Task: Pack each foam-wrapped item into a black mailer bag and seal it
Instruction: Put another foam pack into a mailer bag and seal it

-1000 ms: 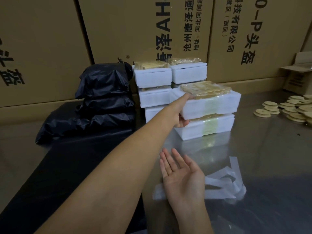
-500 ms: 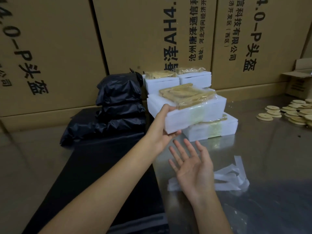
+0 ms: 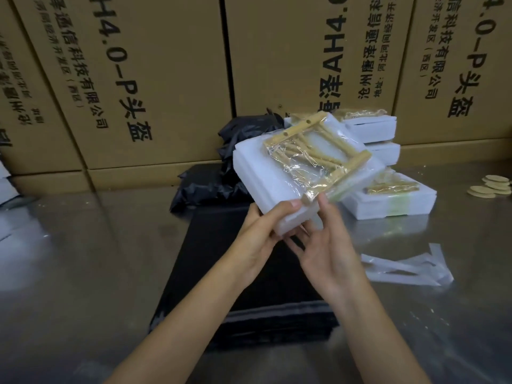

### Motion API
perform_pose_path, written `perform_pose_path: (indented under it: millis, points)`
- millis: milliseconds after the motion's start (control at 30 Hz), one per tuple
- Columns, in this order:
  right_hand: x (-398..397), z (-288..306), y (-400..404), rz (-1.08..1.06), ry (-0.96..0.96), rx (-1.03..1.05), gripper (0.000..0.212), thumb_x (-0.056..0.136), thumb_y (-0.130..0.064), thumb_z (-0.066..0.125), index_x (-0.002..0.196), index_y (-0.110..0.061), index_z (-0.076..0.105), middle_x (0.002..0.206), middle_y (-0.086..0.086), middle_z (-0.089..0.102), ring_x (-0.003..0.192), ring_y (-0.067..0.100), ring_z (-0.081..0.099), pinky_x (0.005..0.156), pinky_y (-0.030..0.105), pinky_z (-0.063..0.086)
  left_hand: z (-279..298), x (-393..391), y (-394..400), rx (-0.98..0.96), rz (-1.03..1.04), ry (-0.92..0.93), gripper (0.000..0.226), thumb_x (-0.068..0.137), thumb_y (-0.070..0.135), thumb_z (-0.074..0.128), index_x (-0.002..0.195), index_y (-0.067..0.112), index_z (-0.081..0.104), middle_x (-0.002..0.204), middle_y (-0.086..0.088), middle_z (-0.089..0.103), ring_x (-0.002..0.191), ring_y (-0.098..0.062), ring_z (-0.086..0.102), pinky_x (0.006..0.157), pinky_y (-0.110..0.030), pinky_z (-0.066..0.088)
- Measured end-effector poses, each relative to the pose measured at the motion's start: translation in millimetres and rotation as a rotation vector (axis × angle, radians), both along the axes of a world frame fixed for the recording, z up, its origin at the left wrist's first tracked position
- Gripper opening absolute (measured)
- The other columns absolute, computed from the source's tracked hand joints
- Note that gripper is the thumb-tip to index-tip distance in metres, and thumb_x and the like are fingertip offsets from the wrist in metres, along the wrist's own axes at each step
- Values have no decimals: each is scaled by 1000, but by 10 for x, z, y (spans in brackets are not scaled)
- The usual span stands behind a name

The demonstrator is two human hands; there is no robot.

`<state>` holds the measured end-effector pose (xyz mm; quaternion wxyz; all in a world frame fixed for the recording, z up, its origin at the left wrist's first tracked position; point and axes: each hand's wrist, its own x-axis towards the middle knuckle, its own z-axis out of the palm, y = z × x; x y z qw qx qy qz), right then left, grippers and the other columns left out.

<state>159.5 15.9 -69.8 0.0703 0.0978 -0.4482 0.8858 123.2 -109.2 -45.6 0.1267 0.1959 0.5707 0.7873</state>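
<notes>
White foam fills both hands: the left hand (image 3: 256, 231) grips the near corner of a foam block (image 3: 266, 184), thumb on top and fingers curled under, while the right hand (image 3: 322, 245) holds the same end, its thumb up against the wooden pieces (image 3: 315, 153) wrapped in clear film on the block's upper face. The block is lifted and tilted, held above a flat stack of black mailer bags (image 3: 249, 300) that lies on the counter (image 3: 83, 259) just in front of the person.

The counter is dull, reflective metal. Behind the lifted block, a heap of filled black bags (image 3: 221, 173) rests against the wall of boxes; I cannot count them. To the right, more foam blocks sit in piles (image 3: 388, 200); at least four are visible, the rest hidden behind the held one. Crumpled clear strips (image 3: 407, 267) lie on the counter near the right hand, and a small heap of pale round discs (image 3: 490, 185) sits at the far right edge, too overlapped to count. Four large cardboard boxes (image 3: 155, 79) printed with black lettering close off the back.
</notes>
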Motion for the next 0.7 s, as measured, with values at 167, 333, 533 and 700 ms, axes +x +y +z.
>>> perform_pose_path:
  millis: [167,333,533,700]
  points:
    - [100,80,-275,0,-40,-107,59,89,-53,67,139,-23,56,134,8,66,125,25,62,109,48,45,-101,250,-227,-241,83,97,75,70,59,81,134,39,47,116,21,69,105,2,66,78,-14,53]
    - [156,-26,-242,-22,-138,-130,48,81,-38,73,125,-18,69,121,10,72,108,25,70,79,37,60,-351,331,-590,-164,93,-135,85,60,83,66,124,27,59,113,1,65,97,-14,62,73,-26,51]
    - [273,-196,-155,-30,-231,92,24,63,-50,77,80,-33,81,92,3,76,76,17,73,59,29,57,-403,216,-1048,-15,5,-211,70,82,72,60,138,30,57,134,-4,65,126,-23,59,105,-49,46]
    - [284,-296,-258,-4,-288,328,51,67,-71,72,107,-38,77,110,-1,77,98,14,74,77,32,56,-462,172,-1059,-70,11,-243,64,81,43,79,138,26,55,130,-4,67,118,-25,65,100,-44,50]
